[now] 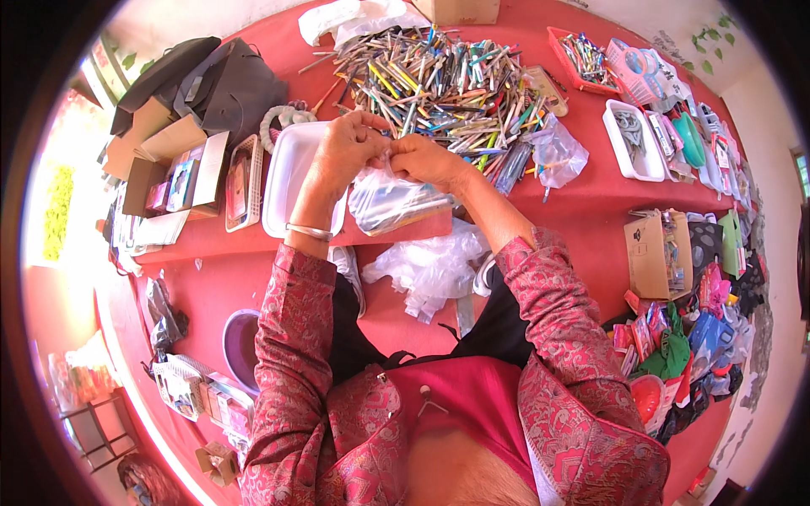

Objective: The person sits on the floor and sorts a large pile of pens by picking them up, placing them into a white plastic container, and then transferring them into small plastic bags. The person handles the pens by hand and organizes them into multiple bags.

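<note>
My left hand [348, 152] and my right hand [429, 163] meet at the gathered top of a clear plastic bag [396, 205], fingers pinched on it. Long, thin items, apparently pens, show through the plastic, though I cannot make them out well. The bag hangs at the front edge of a red-covered ledge. Just left of it, partly behind my left wrist, is a white plastic tray [287, 181]. Beyond my hands spreads a big heap of pens and pencils [439, 88] in many colours. Another clear bag [558, 156] lies at the heap's right side.
Crumpled clear bags [430, 266] lie between my legs. A cardboard box [181, 181] and a woven basket [244, 184] stand left. Right are a red tray [582, 61] of pens, a white tray [631, 139], an open carton [658, 255] and piled packets. A purple bucket [241, 346] is lower left.
</note>
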The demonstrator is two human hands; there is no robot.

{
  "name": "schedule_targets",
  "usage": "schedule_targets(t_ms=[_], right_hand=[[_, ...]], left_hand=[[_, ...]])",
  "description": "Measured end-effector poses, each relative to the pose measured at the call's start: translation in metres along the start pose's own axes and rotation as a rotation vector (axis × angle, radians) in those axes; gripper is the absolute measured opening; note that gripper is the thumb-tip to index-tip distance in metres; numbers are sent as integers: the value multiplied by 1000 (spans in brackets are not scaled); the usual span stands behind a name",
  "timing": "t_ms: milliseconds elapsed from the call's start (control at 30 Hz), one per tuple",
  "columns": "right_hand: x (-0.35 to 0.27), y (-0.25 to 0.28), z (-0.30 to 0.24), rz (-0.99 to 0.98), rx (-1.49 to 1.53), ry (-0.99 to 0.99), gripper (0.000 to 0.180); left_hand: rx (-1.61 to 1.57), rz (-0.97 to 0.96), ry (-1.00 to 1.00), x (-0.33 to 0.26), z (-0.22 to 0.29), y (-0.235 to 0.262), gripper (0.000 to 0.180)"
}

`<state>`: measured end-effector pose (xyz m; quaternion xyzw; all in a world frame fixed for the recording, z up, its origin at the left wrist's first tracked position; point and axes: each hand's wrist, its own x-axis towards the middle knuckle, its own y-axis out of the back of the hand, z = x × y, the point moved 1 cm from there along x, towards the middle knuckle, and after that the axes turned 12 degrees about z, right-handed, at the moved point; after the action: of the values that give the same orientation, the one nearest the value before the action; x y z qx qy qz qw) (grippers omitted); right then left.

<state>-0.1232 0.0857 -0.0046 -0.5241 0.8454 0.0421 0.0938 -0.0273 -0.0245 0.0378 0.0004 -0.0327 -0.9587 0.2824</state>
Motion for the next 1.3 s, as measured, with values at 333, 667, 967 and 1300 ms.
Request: schedule_targets(t_ms=[333, 667, 967, 1300], right_hand=[[-10, -15, -8, -45, -222, 200, 25], [14, 12, 10, 245, -247, 204, 34], [-2, 9, -5, 359, -410, 474, 39], [-13, 11, -23, 663, -160, 473, 30]], left_hand=[[-20, 70, -75, -5, 8, 0, 28], [648, 4, -534, -15, -3, -7, 28], [628, 60, -463, -10, -11, -20, 13], [308, 4, -82, -12, 3, -11, 30]])
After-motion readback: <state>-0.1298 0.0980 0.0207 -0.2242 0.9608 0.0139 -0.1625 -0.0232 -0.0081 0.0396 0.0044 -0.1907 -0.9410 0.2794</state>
